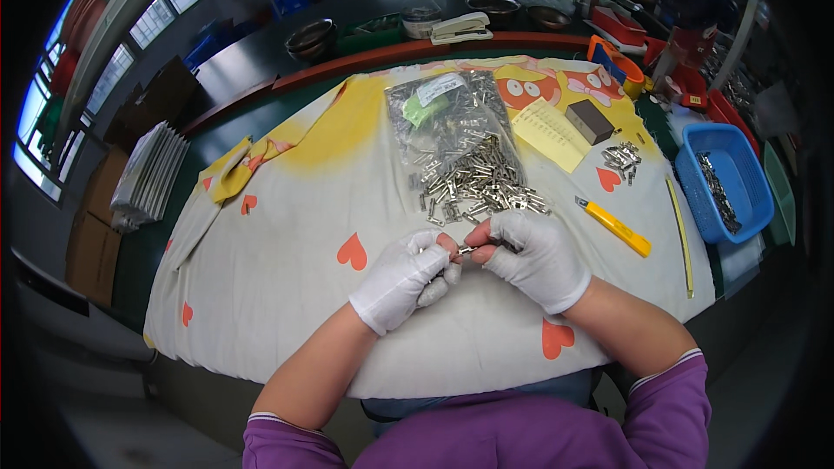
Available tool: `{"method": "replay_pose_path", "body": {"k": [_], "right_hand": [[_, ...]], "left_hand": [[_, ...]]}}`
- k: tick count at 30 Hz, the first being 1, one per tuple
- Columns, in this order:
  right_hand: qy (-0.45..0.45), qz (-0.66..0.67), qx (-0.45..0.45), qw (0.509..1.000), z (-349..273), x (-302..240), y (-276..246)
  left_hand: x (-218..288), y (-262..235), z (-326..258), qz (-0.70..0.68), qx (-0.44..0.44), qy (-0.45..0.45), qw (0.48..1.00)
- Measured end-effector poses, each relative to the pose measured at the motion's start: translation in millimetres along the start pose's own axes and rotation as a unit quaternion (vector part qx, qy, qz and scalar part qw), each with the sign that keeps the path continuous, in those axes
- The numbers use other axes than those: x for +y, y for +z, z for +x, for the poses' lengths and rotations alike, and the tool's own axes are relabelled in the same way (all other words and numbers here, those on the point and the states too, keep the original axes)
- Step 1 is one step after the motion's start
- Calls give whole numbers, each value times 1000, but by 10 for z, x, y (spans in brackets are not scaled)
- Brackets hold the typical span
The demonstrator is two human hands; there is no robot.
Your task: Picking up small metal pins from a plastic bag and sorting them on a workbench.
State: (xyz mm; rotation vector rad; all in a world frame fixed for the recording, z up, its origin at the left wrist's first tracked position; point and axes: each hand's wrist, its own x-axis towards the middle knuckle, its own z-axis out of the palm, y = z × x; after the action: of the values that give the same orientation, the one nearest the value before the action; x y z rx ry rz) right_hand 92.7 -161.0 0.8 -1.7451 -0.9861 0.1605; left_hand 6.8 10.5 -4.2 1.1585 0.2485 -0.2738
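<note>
Both my hands wear white gloves with bare fingertips showing, and they meet over the cloth just in front of a heap of parts. Between them is a small silvery metal part [466, 249]. My left hand [407, 280] pinches its left end, fingers curled. From the other side my right hand [537, 259] grips it with thumb and finger. Beyond my hands, a pile of similar small metal parts [478, 175] spills from a clear plastic bag [408, 143] with a white label. The exact shape of the held part is partly hidden by my fingertips.
A yellow cutter knife [613, 227] lies right of the pile, near a smaller group of metal parts [622, 159]. Behind are a yellow paper [550, 135] and a dark block [589, 122]. A blue basket [691, 200] stands at the right edge; stacked white sheets [149, 175] are at left.
</note>
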Motion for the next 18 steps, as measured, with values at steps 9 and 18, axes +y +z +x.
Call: {"method": "replay_pose_path", "body": {"k": [9,18], "right_hand": [[16,-30,-7,999,20,13,-24],[-24,-32,12,999,17,41,-9]], "left_hand": [[41,55,-13,55,15,-3,998],[21,40,-8,18,5,5,1000]]}}
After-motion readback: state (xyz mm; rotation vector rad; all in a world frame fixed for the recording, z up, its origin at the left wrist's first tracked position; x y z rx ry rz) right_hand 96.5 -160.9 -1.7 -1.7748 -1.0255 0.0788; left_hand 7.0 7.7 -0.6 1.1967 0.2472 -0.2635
